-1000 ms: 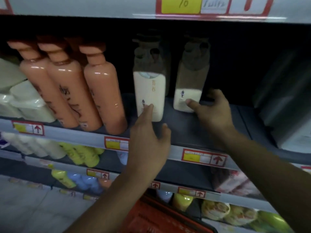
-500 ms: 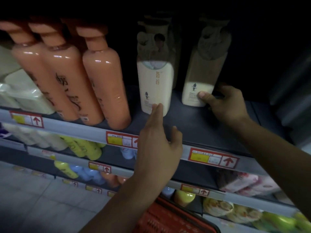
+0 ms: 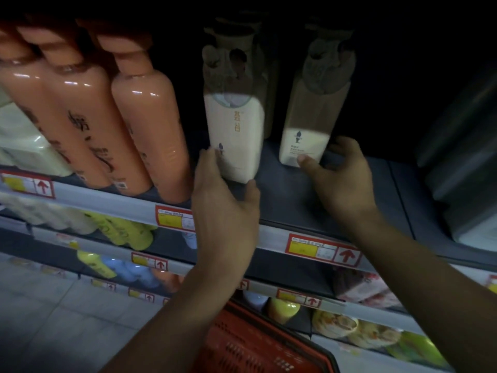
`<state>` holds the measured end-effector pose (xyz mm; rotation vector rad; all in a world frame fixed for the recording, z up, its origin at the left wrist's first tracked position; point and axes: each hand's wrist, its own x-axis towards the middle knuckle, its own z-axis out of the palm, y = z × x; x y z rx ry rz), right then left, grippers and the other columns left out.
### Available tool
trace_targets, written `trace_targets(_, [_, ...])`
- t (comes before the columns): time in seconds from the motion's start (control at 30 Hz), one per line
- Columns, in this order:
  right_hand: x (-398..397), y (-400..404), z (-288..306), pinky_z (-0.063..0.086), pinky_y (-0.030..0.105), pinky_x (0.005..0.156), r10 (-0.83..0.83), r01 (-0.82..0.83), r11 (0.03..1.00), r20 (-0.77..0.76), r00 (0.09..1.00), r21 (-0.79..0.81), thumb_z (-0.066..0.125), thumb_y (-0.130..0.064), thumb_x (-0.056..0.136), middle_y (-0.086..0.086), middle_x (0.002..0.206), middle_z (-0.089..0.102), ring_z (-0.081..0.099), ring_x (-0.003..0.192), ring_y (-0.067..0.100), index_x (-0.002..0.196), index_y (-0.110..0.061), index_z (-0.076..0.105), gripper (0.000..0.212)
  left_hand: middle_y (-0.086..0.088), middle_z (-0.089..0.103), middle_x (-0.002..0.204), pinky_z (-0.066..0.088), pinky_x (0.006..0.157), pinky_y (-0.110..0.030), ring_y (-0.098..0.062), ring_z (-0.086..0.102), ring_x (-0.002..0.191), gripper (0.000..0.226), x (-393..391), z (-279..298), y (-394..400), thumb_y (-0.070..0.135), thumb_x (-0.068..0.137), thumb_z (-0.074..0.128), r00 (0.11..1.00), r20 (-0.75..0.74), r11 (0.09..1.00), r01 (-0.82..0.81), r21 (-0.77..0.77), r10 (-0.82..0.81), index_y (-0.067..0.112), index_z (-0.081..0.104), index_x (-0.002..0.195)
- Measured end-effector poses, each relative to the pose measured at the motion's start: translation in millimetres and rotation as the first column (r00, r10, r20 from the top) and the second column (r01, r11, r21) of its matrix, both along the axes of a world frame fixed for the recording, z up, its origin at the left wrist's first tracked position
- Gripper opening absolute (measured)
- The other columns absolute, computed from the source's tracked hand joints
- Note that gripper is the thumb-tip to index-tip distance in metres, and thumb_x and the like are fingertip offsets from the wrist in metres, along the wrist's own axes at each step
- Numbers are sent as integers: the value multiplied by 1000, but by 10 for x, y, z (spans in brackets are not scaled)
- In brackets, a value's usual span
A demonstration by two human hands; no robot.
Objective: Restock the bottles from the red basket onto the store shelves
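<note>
My left hand [image 3: 224, 211] cups the near white bottle [image 3: 234, 135] at its base on the shelf [image 3: 285, 195], right hand [image 3: 336, 179] grips the farther bottle [image 3: 309, 130], both upright.

Two cream bottles [image 3: 235, 135] [image 3: 309, 130] upright on shelf [image 3: 290, 189].

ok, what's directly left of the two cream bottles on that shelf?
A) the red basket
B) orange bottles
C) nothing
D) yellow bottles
B: a row of orange bottles stands just left of the left cream bottle, on the same shelf; the right cream bottle stands beyond.
</note>
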<state>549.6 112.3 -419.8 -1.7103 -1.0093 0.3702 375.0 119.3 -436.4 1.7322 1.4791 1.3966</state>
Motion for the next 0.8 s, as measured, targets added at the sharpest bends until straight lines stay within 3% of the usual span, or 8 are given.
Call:
trace_targets(0.1, [-57,-29,24,45,17,90,-23,23,1000,-33,999,11,81,-27,88,-15,120,56,61,117,9,142,-16,50,63,3,64,130,54,100,-40,-17,61,122,65,79,34,109,26,78,82,999,32,999,-35,-3,36,18,51,134])
trace_targets(0.17, [-78,-98,20,43,21,99,-68,68,998,0,998,14,80,-29,88,-11,132,55,53,127,9,148,-15,45,71,2,65,124,56,94,-41,-19,62,115,64,108,42,168,29,76,83,997,38,998,-70,11,69,18,52,130])
trace_targets(0.27, [-117,-209,34,41,36,115,-105,101,993,74,992,56,78,-31,89,3,149,51,45,140,17,154,-17,40,76,1,63,124,56,94,-42,-19,60,115,67,112,36,245,28,76,84,991,37,992,-127,7,126,16,54,134])
trace_targets(0.47, [-265,-297,116,42,41,115,-21,3,993,159,987,117,72,-31,94,-5,151,51,45,142,13,153,-19,41,68,-2,58,129,52,100,-38,-18,55,122,73,194,40,171,26,79,84,984,31,985,-173,10,173,14,50,143])
trace_targets(0.67, [-418,-384,123,44,36,114,69,-83,995,204,977,60,69,-34,95,-2,150,54,47,141,15,153,-16,44,65,-2,55,129,48,101,-38,-18,50,122,75,228,38,166,25,78,84,983,41,984,-178,4,178,15,48,144])
trace_targets(0.8, [-454,-498,68,31,17,109,71,-76,997,213,974,14,68,-35,96,-5,154,49,40,145,10,155,-17,41,67,-3,53,132,50,101,-42,-22,54,122,76,191,1,164,25,79,83,984,66,985,-167,37,164,13,46,145])
